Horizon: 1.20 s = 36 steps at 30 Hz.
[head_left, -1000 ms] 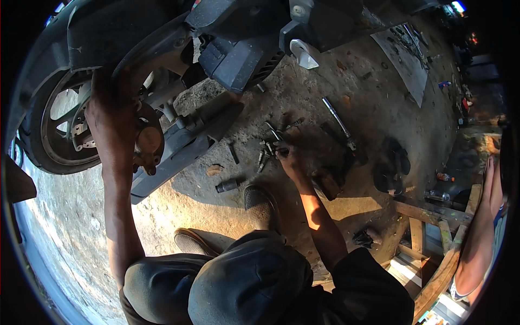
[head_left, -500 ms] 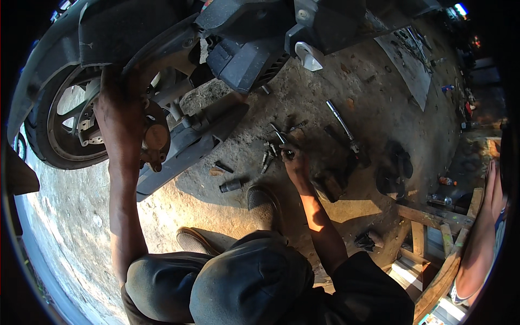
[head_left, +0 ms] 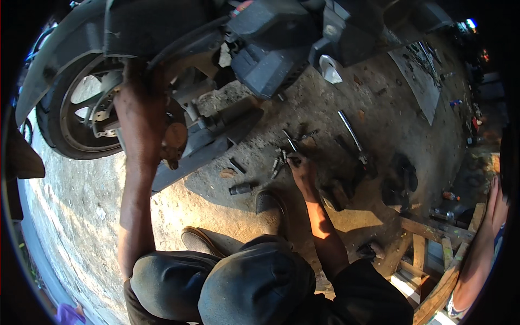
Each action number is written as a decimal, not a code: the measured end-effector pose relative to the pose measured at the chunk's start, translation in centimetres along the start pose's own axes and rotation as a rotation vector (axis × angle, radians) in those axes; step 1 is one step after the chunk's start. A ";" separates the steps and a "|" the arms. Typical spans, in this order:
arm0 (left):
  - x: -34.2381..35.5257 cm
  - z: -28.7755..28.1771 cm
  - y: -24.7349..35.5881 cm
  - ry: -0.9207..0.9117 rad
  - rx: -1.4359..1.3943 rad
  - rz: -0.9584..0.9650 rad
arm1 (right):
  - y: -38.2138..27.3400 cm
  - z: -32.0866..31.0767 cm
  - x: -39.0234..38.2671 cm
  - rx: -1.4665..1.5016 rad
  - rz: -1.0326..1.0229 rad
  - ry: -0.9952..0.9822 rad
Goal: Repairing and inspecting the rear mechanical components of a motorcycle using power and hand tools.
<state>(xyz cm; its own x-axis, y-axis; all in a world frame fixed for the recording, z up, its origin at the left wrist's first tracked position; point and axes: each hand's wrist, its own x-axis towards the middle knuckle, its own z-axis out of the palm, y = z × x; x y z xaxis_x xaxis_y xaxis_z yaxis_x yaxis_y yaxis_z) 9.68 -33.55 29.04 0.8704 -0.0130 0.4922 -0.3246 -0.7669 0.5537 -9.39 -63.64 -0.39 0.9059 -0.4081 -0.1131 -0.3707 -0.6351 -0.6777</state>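
Note:
My left hand (head_left: 142, 111) reaches up beside the front wheel (head_left: 67, 122) of a motorbike, its fingers hidden under the dark bodywork. Next to its wrist hangs a brake caliper (head_left: 174, 138) with a tan face. Low over the ground, my right hand (head_left: 303, 170) has its fingers closed among small metal parts; what they hold is too small and dark to make out. A slim shiny metal rod (head_left: 291, 141) lies just beyond those fingertips. Several bolts (head_left: 278, 164) lie left of them.
A long-handled ratchet wrench (head_left: 351, 131) lies to the right. A black socket (head_left: 240, 188) sits near my shoe (head_left: 271, 212). Dark sandals (head_left: 398, 181) and a wooden frame (head_left: 433, 233) are on the right, beside another person's arm (head_left: 476, 249). A sheet with tools (head_left: 417, 81) lies at the far right.
The whole view has shifted, so the motorbike and ground parts appear farther right. My left hand stays at the wheel, my right hand at the small parts. Something purple shows at lower left.

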 end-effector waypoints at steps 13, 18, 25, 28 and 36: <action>1.2 -1.4 0.7 -0.140 -0.205 -0.130 | -10.4 -5.4 -0.6 0.284 -0.027 0.127; 1.9 -2.3 0.4 -0.211 -0.146 -0.088 | -22.6 -8.5 -0.3 0.755 -0.108 -0.034; 2.6 -3.4 0.4 -0.301 -0.063 -0.154 | -33.3 -7.6 3.4 0.783 -0.354 0.168; 2.8 -3.6 0.3 -0.267 -0.122 -0.110 | -35.2 -6.5 3.9 0.789 -0.223 0.282; 1.6 -3.7 1.3 -0.271 0.023 -0.079 | -35.4 -4.3 3.8 1.031 -0.200 0.455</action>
<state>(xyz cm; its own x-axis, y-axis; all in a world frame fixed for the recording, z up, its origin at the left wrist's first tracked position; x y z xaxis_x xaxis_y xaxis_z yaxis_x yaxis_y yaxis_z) 9.30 -32.21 33.06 0.9608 -0.1216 0.2491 -0.2463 -0.7868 0.5659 6.26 -45.48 26.29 0.6938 -0.6932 0.1954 0.3069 0.0391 -0.9510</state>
